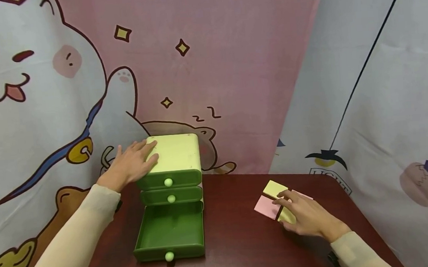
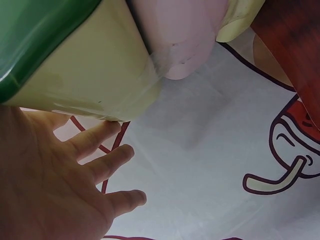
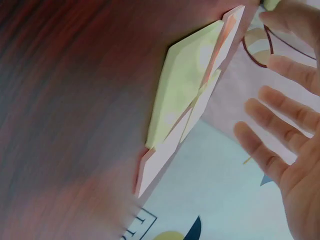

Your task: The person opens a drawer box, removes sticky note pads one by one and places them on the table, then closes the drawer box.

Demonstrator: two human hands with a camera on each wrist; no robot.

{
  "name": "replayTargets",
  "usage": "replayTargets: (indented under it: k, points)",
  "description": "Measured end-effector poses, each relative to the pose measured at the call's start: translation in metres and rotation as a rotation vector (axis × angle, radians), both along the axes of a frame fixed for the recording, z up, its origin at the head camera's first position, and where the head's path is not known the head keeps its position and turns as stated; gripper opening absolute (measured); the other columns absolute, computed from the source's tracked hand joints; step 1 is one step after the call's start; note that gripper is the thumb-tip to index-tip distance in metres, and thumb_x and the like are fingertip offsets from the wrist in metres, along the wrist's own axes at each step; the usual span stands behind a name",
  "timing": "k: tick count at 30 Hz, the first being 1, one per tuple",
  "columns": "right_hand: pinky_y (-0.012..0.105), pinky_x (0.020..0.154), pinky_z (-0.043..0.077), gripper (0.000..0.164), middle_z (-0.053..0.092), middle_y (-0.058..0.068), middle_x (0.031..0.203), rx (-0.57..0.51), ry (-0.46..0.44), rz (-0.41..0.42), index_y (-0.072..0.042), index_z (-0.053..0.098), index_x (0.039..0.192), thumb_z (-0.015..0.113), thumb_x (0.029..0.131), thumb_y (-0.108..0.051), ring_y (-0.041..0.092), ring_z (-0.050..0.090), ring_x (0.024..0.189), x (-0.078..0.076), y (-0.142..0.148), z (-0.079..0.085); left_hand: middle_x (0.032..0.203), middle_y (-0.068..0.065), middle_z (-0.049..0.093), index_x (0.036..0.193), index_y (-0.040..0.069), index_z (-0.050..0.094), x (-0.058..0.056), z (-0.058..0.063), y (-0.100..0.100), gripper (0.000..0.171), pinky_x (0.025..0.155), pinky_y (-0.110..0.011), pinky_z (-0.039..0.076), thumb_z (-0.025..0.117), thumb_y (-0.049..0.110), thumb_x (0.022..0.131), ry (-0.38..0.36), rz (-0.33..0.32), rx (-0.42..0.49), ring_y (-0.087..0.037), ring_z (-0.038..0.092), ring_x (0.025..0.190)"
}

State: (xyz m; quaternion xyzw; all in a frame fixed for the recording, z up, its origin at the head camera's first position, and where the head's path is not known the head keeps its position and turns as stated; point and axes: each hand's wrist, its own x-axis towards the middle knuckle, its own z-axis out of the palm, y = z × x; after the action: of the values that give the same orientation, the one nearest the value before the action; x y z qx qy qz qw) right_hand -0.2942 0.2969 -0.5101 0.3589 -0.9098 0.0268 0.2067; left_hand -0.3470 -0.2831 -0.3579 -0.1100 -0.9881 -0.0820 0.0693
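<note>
A small drawer cabinet [image 1: 175,153] with a pale yellow top and green drawers stands on the table. Its bottom drawer [image 1: 170,225] is pulled out and bare inside; the two upper drawers are in. My left hand [image 1: 133,161] rests on the left side of the top, fingers spread; in the left wrist view the left hand [image 2: 65,175] touches the cabinet's yellow casing [image 2: 95,70]. My right hand [image 1: 306,214] hovers over sticky note pads, a yellow pad [image 1: 275,188] and a pink pad [image 1: 266,207] among them. In the right wrist view a gap shows between the right hand [image 3: 295,125] and the pads [image 3: 185,82].
The dark red-brown table [image 1: 237,240] meets a cartoon-printed cloth [image 1: 231,65] at its back. Another printed cloth [image 1: 396,106] hangs along the right side. The open drawer juts toward the table's front.
</note>
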Motion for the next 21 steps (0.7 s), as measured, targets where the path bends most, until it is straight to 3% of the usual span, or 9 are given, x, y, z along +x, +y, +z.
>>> replayTargets:
  k: [6,12,15,21]
  points:
    - [0.049,0.098,0.059,0.062,0.067,0.003,0.132,-0.027,0.063,0.089,-0.025,0.073,0.135,0.089,0.076,-0.035,0.022,0.068,0.117,0.002,-0.018,0.01,0.179,-0.015,0.022,0.172,0.029,0.026,0.0,0.0,-0.001,0.073,0.123,-0.084,0.0,0.026,0.068,0.111,0.0,-0.002,0.002,-0.051,0.02,0.163]
    - [0.053,0.09,0.06,0.066,0.065,0.003,0.141,-0.016,0.096,0.128,-0.024,0.07,0.141,0.087,0.079,-0.037,0.022,0.063,0.13,0.01,-0.039,0.021,0.179,-0.015,0.022,0.172,0.029,0.026,0.001,0.0,0.0,0.073,0.123,-0.084,0.0,0.026,0.068,0.11,0.002,-0.003,0.003,-0.051,0.02,0.162]
    - [0.055,0.093,0.06,0.068,0.064,0.005,0.146,-0.019,0.09,0.159,-0.026,0.066,0.146,0.086,0.082,-0.038,0.022,0.061,0.133,0.012,-0.049,0.025,0.179,-0.015,0.022,0.172,0.029,0.026,0.001,0.0,0.0,0.073,0.123,-0.084,0.0,0.026,0.068,0.111,0.003,-0.004,0.004,-0.051,0.021,0.162]
    - [0.048,0.096,0.058,0.069,0.06,0.003,0.15,-0.013,0.092,0.234,-0.029,0.06,0.151,0.083,0.086,-0.038,0.021,0.062,0.133,0.016,-0.075,0.033,0.179,-0.015,0.022,0.172,0.03,0.026,0.001,0.0,-0.001,0.073,0.123,-0.084,0.001,0.025,0.069,0.11,0.008,-0.005,0.002,-0.051,0.021,0.162]
